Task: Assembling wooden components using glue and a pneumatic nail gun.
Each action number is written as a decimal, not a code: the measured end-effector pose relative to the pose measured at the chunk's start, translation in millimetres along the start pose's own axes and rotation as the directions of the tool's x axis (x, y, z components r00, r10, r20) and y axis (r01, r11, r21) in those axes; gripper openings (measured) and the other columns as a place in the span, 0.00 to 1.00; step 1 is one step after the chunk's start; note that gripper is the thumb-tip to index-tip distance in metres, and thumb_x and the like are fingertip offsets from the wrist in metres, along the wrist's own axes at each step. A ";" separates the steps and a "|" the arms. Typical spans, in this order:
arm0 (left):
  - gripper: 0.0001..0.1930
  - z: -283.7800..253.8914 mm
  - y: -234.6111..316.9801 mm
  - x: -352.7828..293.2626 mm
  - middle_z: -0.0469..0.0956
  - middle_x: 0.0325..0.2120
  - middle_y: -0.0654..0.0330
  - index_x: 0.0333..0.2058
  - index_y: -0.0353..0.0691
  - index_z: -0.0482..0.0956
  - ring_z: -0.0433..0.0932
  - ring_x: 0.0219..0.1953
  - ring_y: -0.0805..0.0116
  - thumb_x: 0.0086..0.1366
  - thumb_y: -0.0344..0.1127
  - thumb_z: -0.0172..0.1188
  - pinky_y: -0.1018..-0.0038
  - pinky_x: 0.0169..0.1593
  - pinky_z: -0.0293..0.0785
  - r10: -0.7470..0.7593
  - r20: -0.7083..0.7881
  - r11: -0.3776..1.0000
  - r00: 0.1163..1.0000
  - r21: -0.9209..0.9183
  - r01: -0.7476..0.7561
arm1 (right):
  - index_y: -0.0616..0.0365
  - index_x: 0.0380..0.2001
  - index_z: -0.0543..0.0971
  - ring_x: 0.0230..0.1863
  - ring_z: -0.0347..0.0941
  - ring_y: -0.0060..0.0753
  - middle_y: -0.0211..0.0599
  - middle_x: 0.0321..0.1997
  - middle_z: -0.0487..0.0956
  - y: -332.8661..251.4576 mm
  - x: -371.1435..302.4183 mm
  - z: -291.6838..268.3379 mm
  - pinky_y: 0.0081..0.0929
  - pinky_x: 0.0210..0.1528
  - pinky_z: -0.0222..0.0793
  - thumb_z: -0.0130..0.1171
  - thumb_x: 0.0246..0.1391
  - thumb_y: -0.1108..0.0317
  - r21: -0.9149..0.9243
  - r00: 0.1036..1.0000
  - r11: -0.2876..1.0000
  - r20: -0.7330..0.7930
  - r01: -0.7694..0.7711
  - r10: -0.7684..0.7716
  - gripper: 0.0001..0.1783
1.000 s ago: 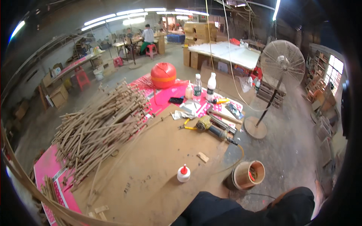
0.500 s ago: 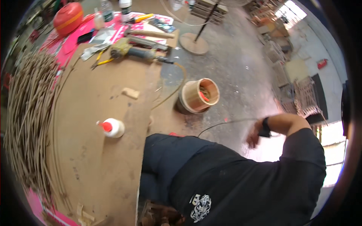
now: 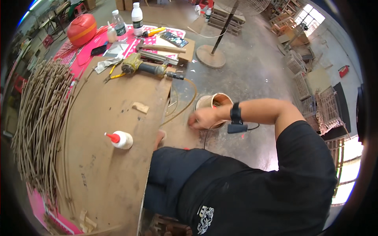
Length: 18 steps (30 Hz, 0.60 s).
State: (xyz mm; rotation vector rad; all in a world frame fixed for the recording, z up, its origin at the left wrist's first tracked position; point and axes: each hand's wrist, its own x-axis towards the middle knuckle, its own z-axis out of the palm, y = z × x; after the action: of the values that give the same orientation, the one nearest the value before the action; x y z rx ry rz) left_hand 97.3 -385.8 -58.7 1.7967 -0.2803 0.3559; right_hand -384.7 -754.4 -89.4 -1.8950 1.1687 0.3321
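Observation:
My right hand (image 3: pixel 205 118) is over the floor beside the table, in front of a round wooden tub (image 3: pixel 204 102) that it partly covers. Its fingers point down toward the table edge and are smeared by motion, so their hold does not show. A dark strap with a small box (image 3: pixel 237 128) and a cable is on that wrist. Closest on the table is a white squeeze bottle (image 3: pixel 124 140) with a red nozzle, standing apart from the hand. A small wood piece (image 3: pixel 140 107) lies farther back. My left hand is out of view.
Bundled knotted brown stems (image 3: pixel 41 122) line the table's left side. A yellow-grey air tool (image 3: pixel 147 68) with a hose (image 3: pixel 193 95) lies at the back, near pliers (image 3: pixel 114 74), a hammer (image 3: pixel 163 48) and bottles (image 3: pixel 137 20). A fan base (image 3: pixel 211 56) stands on the floor beyond.
My right hand has swung left from the open floor to in front of the wooden tub, now partly covering it. The view has shifted slightly, while the table items look unmoved.

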 end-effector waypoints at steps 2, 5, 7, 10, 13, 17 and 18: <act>0.21 -2.3 -0.3 -4.7 0.77 0.30 0.58 0.43 0.32 0.79 0.73 0.29 0.67 0.62 0.40 0.78 0.68 0.31 0.77 -0.059 0.007 0.995 0.998 -0.074 0.059 | 0.54 0.61 0.78 0.59 0.79 0.56 0.49 0.54 0.84 55.6 -6.0 67.1 0.48 0.62 0.75 0.66 0.58 0.48 -0.288 0.992 0.956 0.093 -0.056 0.086 0.32; 0.22 3.9 5.0 -6.4 0.79 0.32 0.56 0.44 0.30 0.79 0.75 0.32 0.64 0.63 0.41 0.78 0.67 0.36 0.78 -0.054 -0.107 0.998 0.993 0.029 0.058 | 0.50 0.75 0.65 0.75 0.65 0.57 0.50 0.73 0.71 120.1 -25.5 161.1 0.53 0.72 0.64 0.69 0.56 0.48 -0.354 0.991 0.935 0.116 -0.021 0.066 0.47; 0.24 4.0 10.5 1.3 0.81 0.36 0.53 0.47 0.29 0.80 0.77 0.34 0.62 0.63 0.42 0.77 0.66 0.38 0.79 -0.010 -0.074 0.997 0.997 0.073 0.015 | 0.50 0.76 0.62 0.79 0.57 0.55 0.47 0.79 0.62 117.5 -30.5 176.6 0.54 0.77 0.56 0.70 0.56 0.48 -0.339 0.992 0.940 0.099 -0.043 0.081 0.49; 0.27 8.6 26.7 1.9 0.83 0.39 0.49 0.47 0.26 0.79 0.78 0.39 0.58 0.62 0.44 0.78 0.61 0.44 0.79 -0.198 0.014 0.979 0.980 0.054 0.197 | 0.47 0.75 0.65 0.75 0.64 0.50 0.44 0.74 0.69 111.5 -25.4 183.4 0.49 0.77 0.56 0.65 0.60 0.51 -0.477 0.980 0.859 0.032 0.186 -0.195 0.42; 0.28 13.8 20.8 6.6 0.83 0.38 0.49 0.47 0.26 0.79 0.78 0.38 0.58 0.62 0.45 0.78 0.61 0.44 0.79 -0.128 0.049 0.992 0.991 0.020 0.127 | 0.50 0.63 0.75 0.60 0.77 0.50 0.41 0.58 0.81 116.5 -0.6 207.4 0.49 0.65 0.68 0.57 0.65 0.52 -0.547 0.947 0.780 0.268 0.302 -0.179 0.27; 0.28 17.2 7.8 12.3 0.83 0.38 0.49 0.47 0.26 0.79 0.78 0.38 0.57 0.62 0.45 0.79 0.60 0.44 0.79 -0.090 0.064 0.996 0.994 -0.004 0.091 | 0.50 0.33 0.82 0.40 0.83 0.50 0.39 0.30 0.84 166.0 -18.5 234.9 0.49 0.50 0.76 0.53 0.68 0.51 -0.507 0.941 0.793 0.205 0.337 -0.269 0.17; 0.29 17.7 4.4 13.4 0.83 0.37 0.49 0.48 0.26 0.79 0.78 0.38 0.57 0.62 0.46 0.79 0.60 0.44 0.79 -0.077 0.069 0.997 0.995 -0.011 0.078 | 0.49 0.31 0.82 0.37 0.83 0.51 0.40 0.28 0.84 168.7 -36.4 228.1 0.50 0.45 0.77 0.54 0.68 0.51 -0.513 0.943 0.795 0.244 0.325 -0.228 0.17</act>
State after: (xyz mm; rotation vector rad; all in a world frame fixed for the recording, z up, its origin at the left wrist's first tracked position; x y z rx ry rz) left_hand 109.7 -404.1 -53.8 1.8027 -0.2595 0.2372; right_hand -497.3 -587.0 -292.1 -2.4430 0.6978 0.7093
